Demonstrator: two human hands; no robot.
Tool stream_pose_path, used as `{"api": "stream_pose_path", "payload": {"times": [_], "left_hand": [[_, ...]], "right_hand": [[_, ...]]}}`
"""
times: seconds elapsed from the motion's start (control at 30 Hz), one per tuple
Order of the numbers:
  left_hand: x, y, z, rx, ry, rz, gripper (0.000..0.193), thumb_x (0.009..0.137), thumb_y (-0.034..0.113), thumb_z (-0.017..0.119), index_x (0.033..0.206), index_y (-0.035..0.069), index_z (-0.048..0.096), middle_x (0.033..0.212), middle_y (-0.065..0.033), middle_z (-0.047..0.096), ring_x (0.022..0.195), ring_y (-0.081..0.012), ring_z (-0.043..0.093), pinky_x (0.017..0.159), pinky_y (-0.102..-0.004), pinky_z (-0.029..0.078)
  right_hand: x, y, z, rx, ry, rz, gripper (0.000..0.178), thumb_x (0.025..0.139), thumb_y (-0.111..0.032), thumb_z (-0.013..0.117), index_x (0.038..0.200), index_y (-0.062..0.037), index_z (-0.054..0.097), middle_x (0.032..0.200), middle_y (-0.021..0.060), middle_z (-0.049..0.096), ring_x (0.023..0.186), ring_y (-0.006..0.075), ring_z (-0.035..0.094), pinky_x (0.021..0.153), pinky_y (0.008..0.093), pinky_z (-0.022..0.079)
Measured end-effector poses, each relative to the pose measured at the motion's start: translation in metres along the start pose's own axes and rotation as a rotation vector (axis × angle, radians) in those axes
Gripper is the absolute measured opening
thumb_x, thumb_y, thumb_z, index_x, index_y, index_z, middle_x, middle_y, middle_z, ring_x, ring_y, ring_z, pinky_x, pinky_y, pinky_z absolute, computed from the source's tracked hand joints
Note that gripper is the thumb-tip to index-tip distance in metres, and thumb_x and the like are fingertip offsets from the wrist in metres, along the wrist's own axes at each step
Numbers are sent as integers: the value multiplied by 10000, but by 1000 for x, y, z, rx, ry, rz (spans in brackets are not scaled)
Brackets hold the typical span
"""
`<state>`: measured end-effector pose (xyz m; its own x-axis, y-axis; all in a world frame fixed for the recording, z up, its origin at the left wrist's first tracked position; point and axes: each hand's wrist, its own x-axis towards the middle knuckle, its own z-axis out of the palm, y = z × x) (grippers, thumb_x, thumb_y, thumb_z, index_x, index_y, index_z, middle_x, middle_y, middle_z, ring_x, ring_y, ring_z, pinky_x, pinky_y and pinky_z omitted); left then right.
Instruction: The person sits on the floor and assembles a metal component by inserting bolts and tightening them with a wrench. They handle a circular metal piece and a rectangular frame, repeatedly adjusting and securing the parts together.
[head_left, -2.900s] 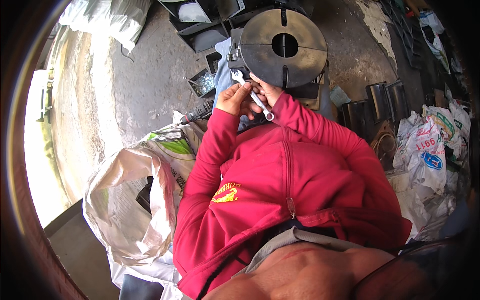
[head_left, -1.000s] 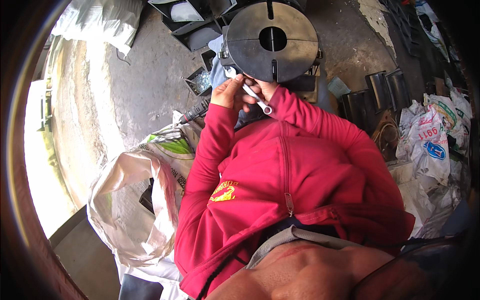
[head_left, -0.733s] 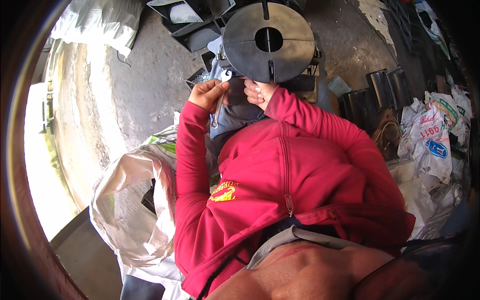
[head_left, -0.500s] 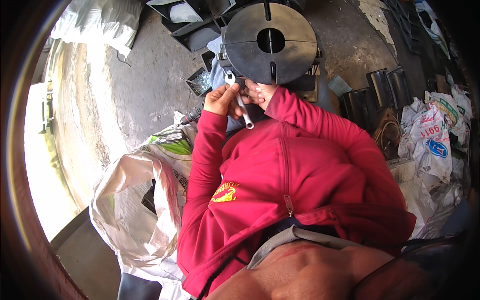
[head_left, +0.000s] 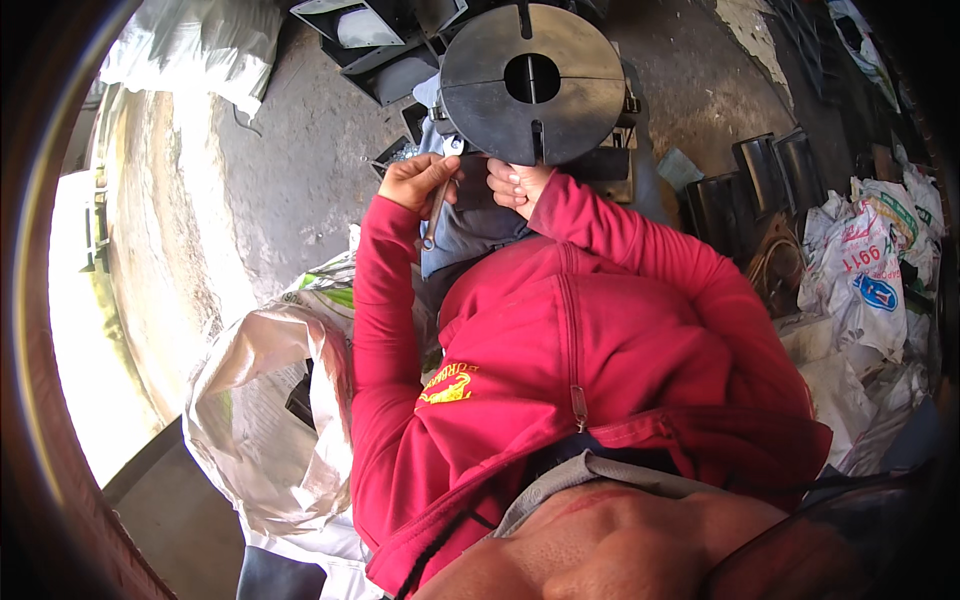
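My left hand (head_left: 418, 184) is closed round a silver combination wrench (head_left: 437, 212). The wrench's open jaw is up by a bolt at the lower left edge of a black round disc (head_left: 480, 105), while its ring end hangs below my fingers. The disc has a round hole in the middle, a seam across it and slots at top and bottom. Just under its lower rim, my right hand (head_left: 518, 187) has its fingers curled in. Whatever those fingers grip, if anything, is hidden. Both arms wear red sleeves.
Black metal trays (head_left: 372, 50) stand beyond the disc to the left, near a small bin (head_left: 394, 153) of shiny hardware. An open white sack (head_left: 265, 420) is at my left. At the right are black curved parts (head_left: 775, 175), coiled wire (head_left: 778, 262) and printed sacks (head_left: 860, 270).
My left hand has moved left, away from my right hand, and the wrench has swung with it so its ring end points down-left. The disc sits slightly further left; my right hand has barely moved.
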<state>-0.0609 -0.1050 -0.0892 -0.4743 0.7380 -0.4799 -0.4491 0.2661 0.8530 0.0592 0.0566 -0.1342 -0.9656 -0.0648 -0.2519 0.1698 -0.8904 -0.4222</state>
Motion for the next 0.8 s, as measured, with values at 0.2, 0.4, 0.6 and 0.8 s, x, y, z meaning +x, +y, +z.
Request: {"api": "stream_pose_path", "payload": {"times": [0.2, 0.4, 0.6, 0.8], "left_hand": [[-18, -5, 30, 13, 58, 42, 272, 924, 261, 536, 862, 2, 597, 670, -96, 648, 386, -97, 489, 380, -212, 379], [-13, -10, 59, -267, 130, 29, 299, 925, 274, 513, 947, -15, 589, 780, -131, 670, 491, -140, 575, 406, -238, 438], [-9, -4, 67, -401, 137, 48, 335, 921, 323, 511, 967, 2, 596, 830, -121, 670, 539, -127, 571, 407, -226, 421], [-6, 3, 25, -82, 51, 25, 300, 898, 310, 576, 824, 25, 634, 604, -58, 625, 333, -73, 393, 331, -220, 298]], "right_hand": [[-1, 0, -4, 12, -18, 12, 263, 915, -289, 516, 718, -134, 435, 543, -60, 373, 409, 25, 296, 348, 179, 239], [1, -5, -7, -117, 15, 59, 271, 890, -351, 542, 810, -94, 507, 552, -33, 424, 425, 63, 407, 363, 210, 349], [0, -4, 9, -40, 67, 52, 342, 873, -406, 563, 844, -66, 540, 605, -12, 461, 517, 150, 505, 480, 365, 482], [0, -3, 2, -35, 43, 34, 294, 921, -336, 499, 729, -123, 434, 523, -61, 369, 380, 24, 283, 328, 177, 226]]}}
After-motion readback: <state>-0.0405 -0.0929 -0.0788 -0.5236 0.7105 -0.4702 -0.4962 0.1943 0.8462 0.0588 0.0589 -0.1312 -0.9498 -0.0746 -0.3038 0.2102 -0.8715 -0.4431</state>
